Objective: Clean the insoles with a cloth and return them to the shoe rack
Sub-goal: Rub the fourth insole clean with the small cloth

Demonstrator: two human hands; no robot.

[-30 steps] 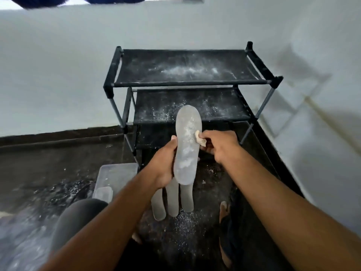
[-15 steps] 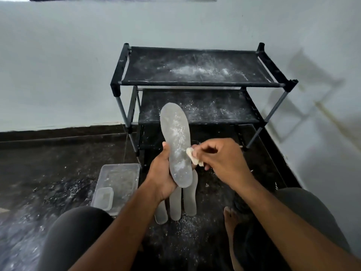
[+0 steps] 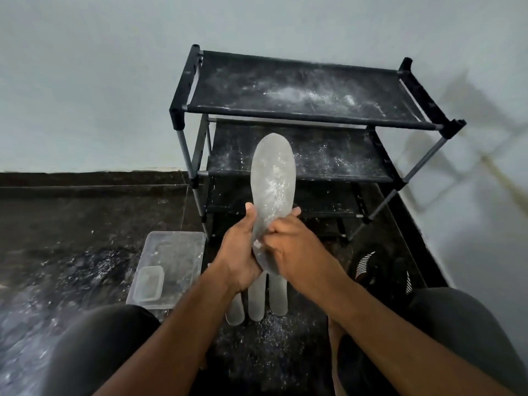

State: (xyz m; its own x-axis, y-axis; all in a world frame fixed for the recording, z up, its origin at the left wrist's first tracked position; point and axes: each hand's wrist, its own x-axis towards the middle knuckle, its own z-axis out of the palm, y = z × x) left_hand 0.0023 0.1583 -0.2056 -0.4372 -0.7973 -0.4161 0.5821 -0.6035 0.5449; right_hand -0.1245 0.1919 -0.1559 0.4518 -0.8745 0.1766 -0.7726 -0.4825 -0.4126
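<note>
Your left hand grips the lower part of the insole, thumb up along its left edge and fingers wrapped behind, so it stands nearly upright in front of you with the toe end pointing up toward the rack. White powder streaks its upper face. Your right hand lies over the heel part from the right, fingers curled against the face and one fingertip showing past the right edge. The cloth is hidden under that hand; you cannot tell from this view whether the fingers pinch it.

Three more insoles lie side by side on the floor just below your hands, heel ends toward you, with powder scattered around them. The rack stands against the wall beyond, its black shelves dusted white, its lower shelves partly behind the held insole.

To the left of the rack's foot sits a clear tub on the floor, with a smaller clear box inside its near corner. Your knees frame the bottom of the view.
</note>
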